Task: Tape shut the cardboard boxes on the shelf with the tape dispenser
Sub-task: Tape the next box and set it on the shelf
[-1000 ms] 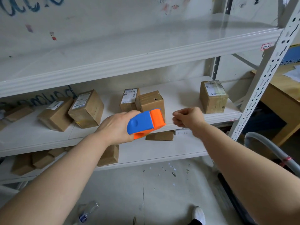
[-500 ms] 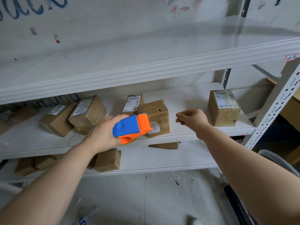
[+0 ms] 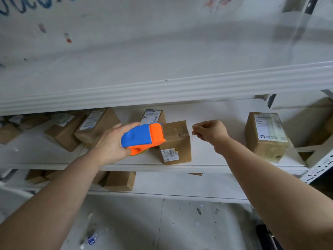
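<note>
Faced a white shelf (image 3: 198,166) loaded with brown boxes (image 3: 119,181), some level with the hands and some on the level below them. Counted, on the hands' level, a far box (image 3: 266,136) well out beyond the right hand (image 3: 210,131), two side boxes (image 3: 97,125) outside the left hand (image 3: 108,143), a back box (image 3: 153,115) just behind that hand, and a middle box (image 3: 176,141) between the two hands. Judged the job far from finished: saw a gloss on the middle box's top, perhaps tape, yet could not confirm a sealed seam on any box. Gripped the blue and orange tape dispenser (image 3: 142,138) in the left hand, with its orange nose at the middle box's top edge. Curled the right hand just beside that box, thumb against forefinger, with nothing visible between them. Probably left most of the sealing undone.
</note>
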